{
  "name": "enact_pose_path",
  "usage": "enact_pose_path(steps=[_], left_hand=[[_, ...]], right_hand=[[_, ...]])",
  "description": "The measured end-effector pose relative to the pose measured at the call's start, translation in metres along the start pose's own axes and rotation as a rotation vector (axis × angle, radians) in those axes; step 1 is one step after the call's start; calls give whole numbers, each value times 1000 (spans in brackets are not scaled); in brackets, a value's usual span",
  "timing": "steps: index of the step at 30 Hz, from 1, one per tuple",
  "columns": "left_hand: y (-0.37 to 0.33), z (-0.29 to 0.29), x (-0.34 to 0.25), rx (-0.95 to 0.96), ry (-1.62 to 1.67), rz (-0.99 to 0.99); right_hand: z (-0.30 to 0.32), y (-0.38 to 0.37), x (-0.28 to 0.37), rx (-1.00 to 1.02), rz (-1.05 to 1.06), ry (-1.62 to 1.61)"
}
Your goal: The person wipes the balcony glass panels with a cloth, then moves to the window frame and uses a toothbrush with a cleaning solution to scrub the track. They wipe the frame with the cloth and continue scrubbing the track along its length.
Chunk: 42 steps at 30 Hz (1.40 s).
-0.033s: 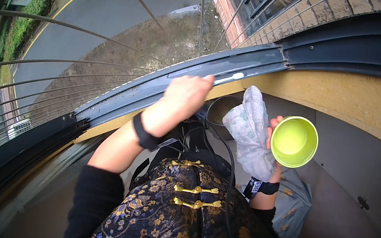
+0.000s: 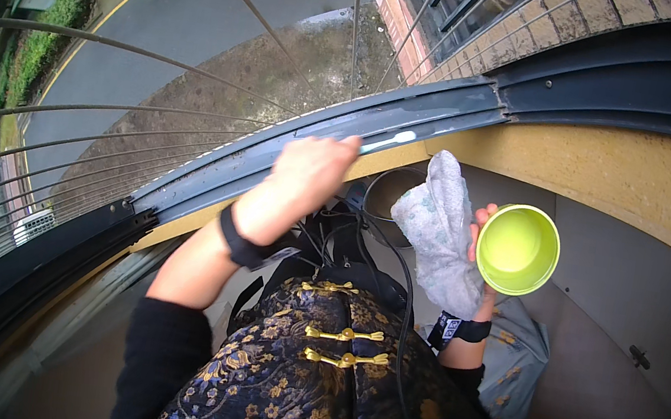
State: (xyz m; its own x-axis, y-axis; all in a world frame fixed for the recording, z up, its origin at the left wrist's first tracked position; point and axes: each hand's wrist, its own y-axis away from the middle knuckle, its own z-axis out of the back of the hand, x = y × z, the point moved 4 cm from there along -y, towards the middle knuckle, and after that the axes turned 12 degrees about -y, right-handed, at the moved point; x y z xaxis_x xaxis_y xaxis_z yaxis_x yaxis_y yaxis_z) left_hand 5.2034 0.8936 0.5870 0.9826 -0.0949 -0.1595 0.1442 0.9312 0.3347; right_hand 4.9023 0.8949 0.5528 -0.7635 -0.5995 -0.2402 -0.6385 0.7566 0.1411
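My left hand [image 2: 312,167] is closed around the handle of a toothbrush [image 2: 386,141]. Its pale blue handle and white head stick out past my fist, along the dark grey window track [image 2: 446,120]. I cannot tell if the bristles touch the metal. To the right, my right hand [image 2: 478,225] grips a lime green cup [image 2: 520,249] by its side, most of the fingers hidden behind it. The cup's inside faces up; a paler green bottom shows. A light grey, damp-looking cloth [image 2: 438,235] hangs against the right hand and wrist.
Metal bars [image 2: 199,74] stand beyond the track, with a road [image 2: 164,16] far below. A yellowish ledge [image 2: 598,159] runs along the near side of the track. Under it are a round metal pot [image 2: 386,196] and a black cable [image 2: 398,259].
My left hand and the toothbrush have slid a little left and toward me along the track. The cup, the cloth and my right hand look unmoved.
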Motion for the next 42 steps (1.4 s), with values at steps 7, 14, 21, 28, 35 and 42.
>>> enact_pose_path(steps=[7,14,21,28,35,42], left_hand=[[162,23,114,333,-228,364],[270,58,133,-101,-1,674],[322,-14,120,-284,1361,827],[387,-8,112,-622,1837,523],[384,20,124,-512,1090,593],[377,32,142,-607,-56,708]], right_hand=[[4,-1,2,-1,38,-52],[4,-11,14,231,-84,332],[-49,-42,-49,198,121,541],[-115,-78,-139,220,178,752],[-90,-90,-136,69,349,827],[-93,-97,-141,108,152,637]])
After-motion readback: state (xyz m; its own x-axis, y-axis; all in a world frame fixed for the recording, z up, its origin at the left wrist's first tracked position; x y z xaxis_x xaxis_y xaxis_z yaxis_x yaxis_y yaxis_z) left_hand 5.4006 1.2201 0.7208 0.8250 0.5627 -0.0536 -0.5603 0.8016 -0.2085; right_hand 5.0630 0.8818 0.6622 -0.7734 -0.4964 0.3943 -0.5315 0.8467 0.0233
